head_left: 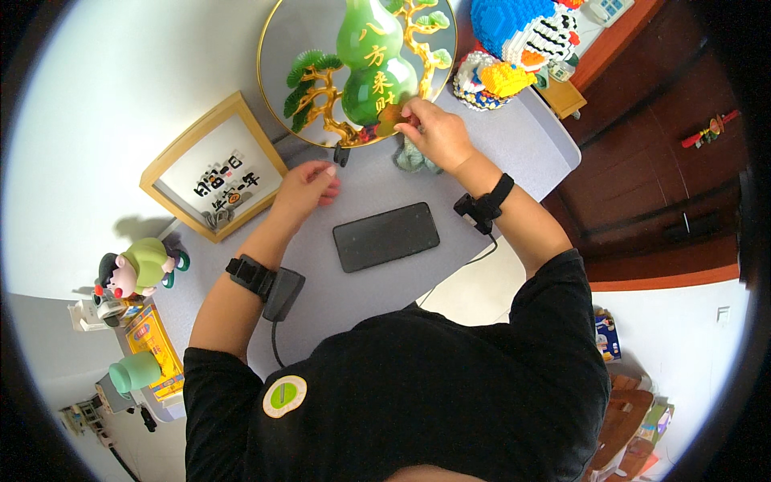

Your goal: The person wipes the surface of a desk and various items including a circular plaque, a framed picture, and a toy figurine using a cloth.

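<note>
Ornament (pixel 373 72) work is seemingly underway, with what remains not showing. Nearest, a phone (pixel 386 236) is lying on the table (pixel 514 145); beyond, the left hand (pixel 307 193) is hovering, fingers loosely curled, seemingly empty. Farther, the right hand (pixel 440 138) is working at the ornament's lower edge, toward the table's back; whether its fingers are grasping anything, I cannot tell.

Flat on the grey table (pixel 321 309) — a black phone (pixel 386 237). Toward the left end, a figurine (pixel 146 265) with a green body, then a yellow box (pixel 147 331) with a mint-green cup (pixel 138 371). At the far right, a colourful toy-brick figure (pixel 507 34) — beyond it, a dark red door (pixel 642 153) bearing a red ornament (pixel 708 129).
</note>
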Tool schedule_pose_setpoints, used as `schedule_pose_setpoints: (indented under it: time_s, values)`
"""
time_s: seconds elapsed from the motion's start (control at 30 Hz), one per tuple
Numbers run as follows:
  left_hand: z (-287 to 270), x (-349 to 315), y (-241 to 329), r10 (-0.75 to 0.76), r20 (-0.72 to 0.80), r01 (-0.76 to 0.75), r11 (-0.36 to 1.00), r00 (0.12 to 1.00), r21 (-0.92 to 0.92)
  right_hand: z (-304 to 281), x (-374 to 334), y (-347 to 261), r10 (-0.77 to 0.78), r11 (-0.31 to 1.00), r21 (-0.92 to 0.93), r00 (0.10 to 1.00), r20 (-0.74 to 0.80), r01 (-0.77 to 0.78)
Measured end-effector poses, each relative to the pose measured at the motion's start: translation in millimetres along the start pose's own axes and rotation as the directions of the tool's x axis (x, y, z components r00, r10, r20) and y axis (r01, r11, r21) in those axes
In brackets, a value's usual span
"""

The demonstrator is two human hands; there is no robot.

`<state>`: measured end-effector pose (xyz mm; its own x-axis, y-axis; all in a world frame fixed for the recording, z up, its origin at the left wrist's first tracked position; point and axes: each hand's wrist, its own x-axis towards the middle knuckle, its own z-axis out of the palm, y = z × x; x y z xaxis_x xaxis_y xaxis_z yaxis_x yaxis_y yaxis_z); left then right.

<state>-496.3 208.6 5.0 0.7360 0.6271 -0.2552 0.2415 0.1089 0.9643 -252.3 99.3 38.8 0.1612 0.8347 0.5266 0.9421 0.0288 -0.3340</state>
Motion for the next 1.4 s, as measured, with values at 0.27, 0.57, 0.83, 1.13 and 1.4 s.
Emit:
schedule_pose_setpoints:
  time_s: [0.27, 0.57, 0.83, 1.13, 1.4]
  values:
    - [4.3, 1.2, 10.9, 0.049, -0.092, -0.054, 0.997, 0.995, -0.058, 6.2, 6.9, 0.9, -0.034, 0.995, -0.099, 0.999, -0.021, 0.032]
    - [4.1, 7.4, 16.5, 0.185, -0.240, -0.222, 0.965, 0.953, -0.138, 0.6, -1.0, 34.9, 0.423, 0.906, 0.149, 0.864, -0.274, -0.396]
    - [2.9, 12.8, 12.4, 0.175, -0.241, -0.233, 0.943, 0.955, -0.237, 9.4, -3.5, 38.6, 0.420, 0.903, 0.193, 0.886, -0.198, -0.385]
    - [5.8, 5.3, 9.8, 0.131, -0.236, -0.180, 0.963, 0.963, -0.202, 1.3, -14.4, 39.0, 0.399, 0.915, 0.172, 0.888, -0.229, -0.366]
    - [6.9, -48.5, -5.5, 0.214, 0.170, -0.264, 0.889, 0.962, 0.373, -79.1, -82.6, 60.0, 0.470, 0.882, 0.308, 0.718, -0.513, -0.357]
